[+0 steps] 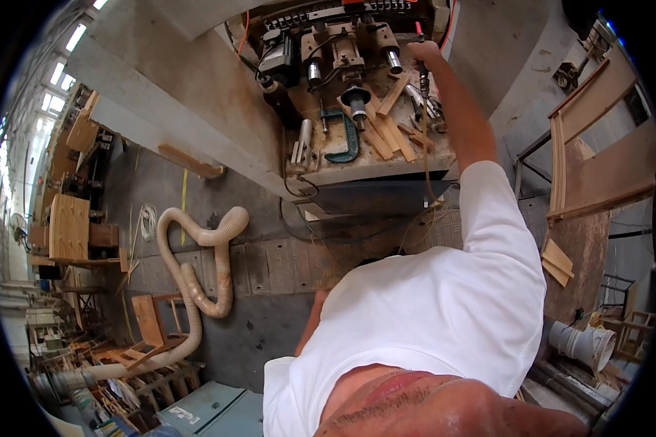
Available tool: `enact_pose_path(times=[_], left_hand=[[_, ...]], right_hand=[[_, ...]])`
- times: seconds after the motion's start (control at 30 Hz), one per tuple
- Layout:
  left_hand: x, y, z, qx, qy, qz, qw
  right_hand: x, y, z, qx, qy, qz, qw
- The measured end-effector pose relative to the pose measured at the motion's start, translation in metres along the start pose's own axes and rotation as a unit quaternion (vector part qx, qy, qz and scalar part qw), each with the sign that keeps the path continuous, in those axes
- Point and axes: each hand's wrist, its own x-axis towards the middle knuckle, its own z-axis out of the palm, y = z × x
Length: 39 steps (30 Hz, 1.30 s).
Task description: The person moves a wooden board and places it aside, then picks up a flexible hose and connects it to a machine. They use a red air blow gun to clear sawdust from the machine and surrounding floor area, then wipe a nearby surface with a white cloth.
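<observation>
My right arm stretches to the far right of a machine bed. My right hand is closed around what looks like an air blow gun; its red end sticks up past the fingers, and a thin hose hangs below. Left of the hand stands a machine head with a vertical spindle. Wooden strips lie loose on the bed near a green C-clamp. Part of my left arm shows beside the white shirt; the left hand is hidden behind my body.
A pale ribbed suction hose curls over the floor at left. Grey machine columns flank the bed. Wooden panels lean at right, with a white bucket lower down. Cables hang below the bed's front edge.
</observation>
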Motion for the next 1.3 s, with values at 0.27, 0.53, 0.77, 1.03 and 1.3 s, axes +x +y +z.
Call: enact_pose_path(times=[0.27,0.53,0.77,1.03,1.3], left_hand=[[-0.011,0.04,-0.015,-0.01,0.023,0.005,1.0],[0.002,0.038,-0.002,0.001,0.049,0.024,0.998],[-0.001,0.007,0.028,-0.048,0.041,-0.017,0.998],[-0.013,-0.01,0.039,-0.102,0.055,-0.032,0.993],[-0.033,-0.035,0.025,-0.073,0.041,-0.096,0.992]], right_hand=[[-0.101,-0.017,0.051,-0.17,-0.247,-0.089,0.95],[-0.168,-0.065,0.147,-0.219,-0.377,-0.137,0.889],[-0.105,-0.105,0.172,-0.253,-0.215,-0.209,0.92],[-0.039,-0.08,0.16,-0.266,-0.164,-0.231,0.922],[-0.044,-0.048,0.129,-0.251,-0.165,-0.177,0.937]])
